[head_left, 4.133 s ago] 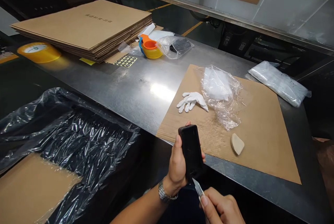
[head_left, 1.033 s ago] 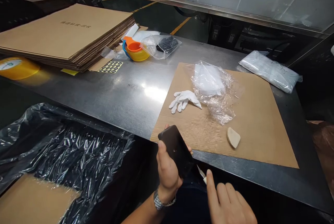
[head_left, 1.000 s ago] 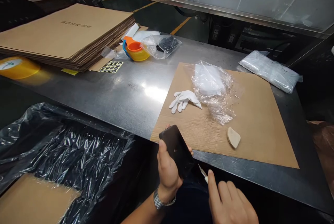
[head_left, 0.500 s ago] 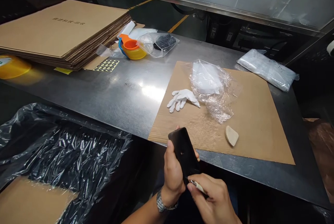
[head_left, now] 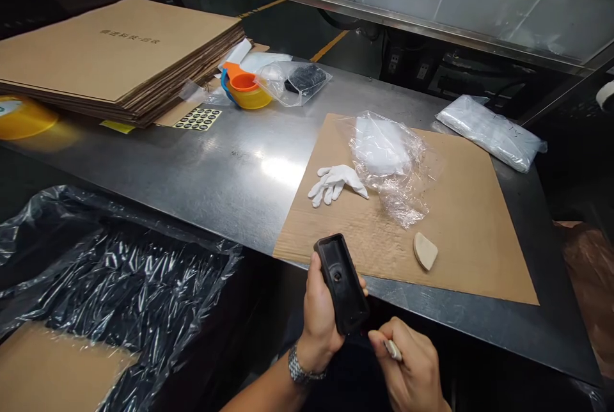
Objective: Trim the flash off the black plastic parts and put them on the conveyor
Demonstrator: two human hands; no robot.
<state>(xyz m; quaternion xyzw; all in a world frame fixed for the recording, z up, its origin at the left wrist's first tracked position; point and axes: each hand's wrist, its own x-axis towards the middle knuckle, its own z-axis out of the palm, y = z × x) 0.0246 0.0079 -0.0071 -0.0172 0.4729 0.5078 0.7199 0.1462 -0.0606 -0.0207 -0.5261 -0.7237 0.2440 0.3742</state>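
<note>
Below the table's front edge, my left hand point(head_left: 320, 313) is wrapped round a black rectangular tray-like part point(head_left: 341, 287), its hollow side with a small round hole facing up. To its lower right, apart from the part, my right hand point(head_left: 410, 361) pinches a small tool with a pale handle point(head_left: 393, 350); its tip is hard to make out. On the cardboard sheet point(head_left: 470, 226) lie a white glove point(head_left: 338, 183), crumpled clear plastic around white material point(head_left: 381, 143) and a beige wedge-shaped block point(head_left: 425, 251).
Stacked flat cardboard point(head_left: 119, 47) fills the back left. Near it are orange and yellow cups point(head_left: 249, 91), a bagged black item point(head_left: 304, 81) and a sticker sheet point(head_left: 197, 119). A plastic-wrapped bundle point(head_left: 489, 130) lies back right. Black plastic film point(head_left: 158, 297) covers something front left.
My right hand has moved right and slightly down with the tool, away from the black part. My left hand has tilted the part so its hollow inside shows more.
</note>
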